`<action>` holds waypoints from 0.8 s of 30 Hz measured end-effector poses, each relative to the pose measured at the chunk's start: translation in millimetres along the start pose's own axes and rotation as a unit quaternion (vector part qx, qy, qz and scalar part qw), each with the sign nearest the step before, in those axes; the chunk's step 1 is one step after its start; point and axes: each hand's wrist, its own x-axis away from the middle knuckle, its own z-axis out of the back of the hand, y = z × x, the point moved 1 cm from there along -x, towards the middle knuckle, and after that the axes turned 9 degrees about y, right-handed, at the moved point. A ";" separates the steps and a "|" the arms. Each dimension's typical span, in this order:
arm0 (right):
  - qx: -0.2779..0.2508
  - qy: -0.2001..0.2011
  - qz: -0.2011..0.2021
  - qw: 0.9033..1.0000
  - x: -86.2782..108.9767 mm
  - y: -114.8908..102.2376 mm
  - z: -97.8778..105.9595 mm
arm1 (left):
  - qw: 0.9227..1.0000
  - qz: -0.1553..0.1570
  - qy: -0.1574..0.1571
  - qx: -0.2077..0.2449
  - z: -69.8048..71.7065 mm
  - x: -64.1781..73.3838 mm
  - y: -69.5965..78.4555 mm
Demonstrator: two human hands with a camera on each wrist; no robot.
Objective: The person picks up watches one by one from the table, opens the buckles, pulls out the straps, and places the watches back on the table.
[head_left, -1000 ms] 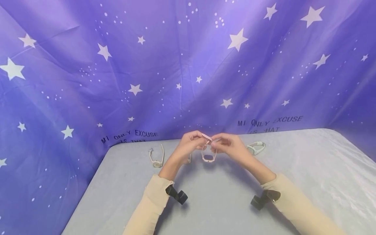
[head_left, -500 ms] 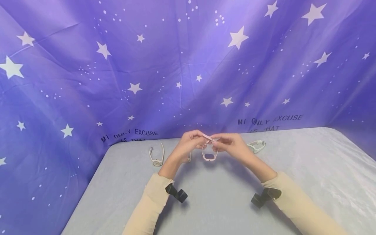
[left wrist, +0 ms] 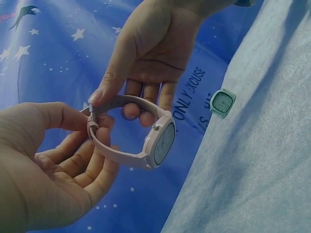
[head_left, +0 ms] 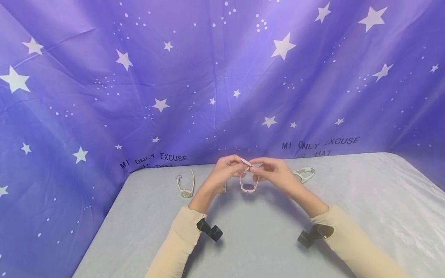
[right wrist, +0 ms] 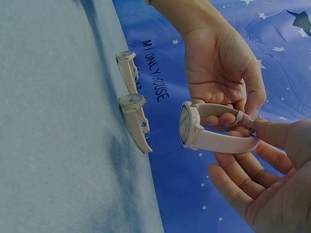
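A pale pink wristwatch (left wrist: 159, 143) is held above the table, its strap looped and its dial hanging lowest in the head view. My left hand (head_left: 224, 172) pinches the strap at the buckle (left wrist: 91, 116) between thumb and finger. From the other side, my right hand (head_left: 274, 173) pinches the strap ends at the same spot. In the right wrist view one strap end passes by the buckle under the thumb; whether the pin sits in a hole is hidden by the fingertips. The other fingers of both hands curl loosely below the loop.
On the grey cloth-covered table (head_left: 257, 239), a cream watch (head_left: 186, 193) lies at the left. A second light watch (right wrist: 132, 102) is mostly behind my left wrist in the head view. A mint green watch (head_left: 304, 174) lies right of my right hand. A purple starry curtain (head_left: 215, 77) hangs behind.
Both hands stay at the same place with the wristwatch. The fingers shift slightly at the buckle, and the strap loop looks a little wider than a second ago.
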 end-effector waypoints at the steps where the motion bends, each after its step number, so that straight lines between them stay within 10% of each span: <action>1: 0.000 0.000 0.000 1.000 -0.1 0.4 0.0 | 1.000 0.001 0.001 -0.001 -0.1 0.2 0.0; 24: -0.002 -0.015 0.001 1.000 0.4 0.8 0.7 | 1.000 0.009 0.004 0.001 0.1 1.4 0.4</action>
